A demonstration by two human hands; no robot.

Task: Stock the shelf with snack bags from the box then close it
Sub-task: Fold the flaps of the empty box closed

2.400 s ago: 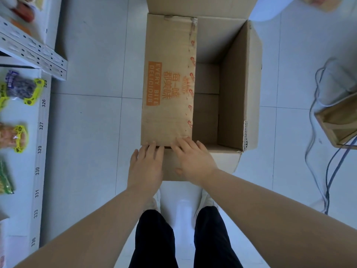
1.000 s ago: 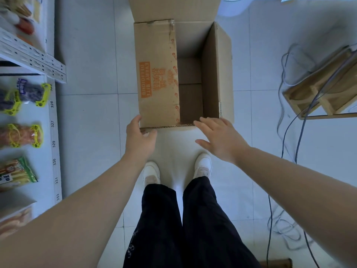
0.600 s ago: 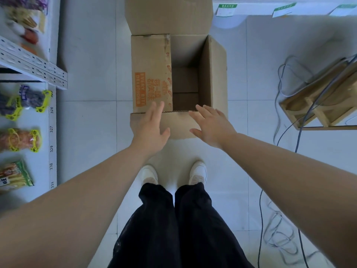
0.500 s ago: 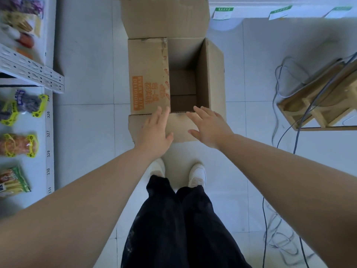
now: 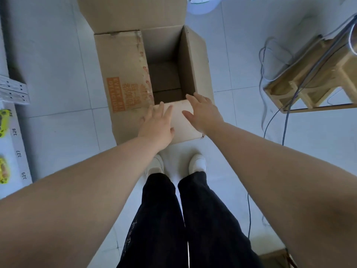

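A brown cardboard box (image 5: 195,60) stands on the tiled floor in front of my feet, and what I can see of its inside holds nothing. Its left flap (image 5: 121,70), with orange print, lies folded over the opening. The far flap (image 5: 133,12) stands open and the right flap stands upright. My left hand (image 5: 157,124) and my right hand (image 5: 202,113) rest with straight fingers on the near flap (image 5: 182,120), which lies tilted at the box's front edge. Snack bags (image 5: 3,120) in yellow packs lie on the white shelf (image 5: 19,144) at the far left.
A wooden frame (image 5: 313,74) with grey cables (image 5: 274,120) running over the floor sits at the right. A perforated metal shelf rail (image 5: 13,89) juts in at the left. My legs and white shoes (image 5: 197,163) stand just behind the box.
Both hands have moved forward onto the near flap and raised it toward the opening. The camera has come closer to the box.
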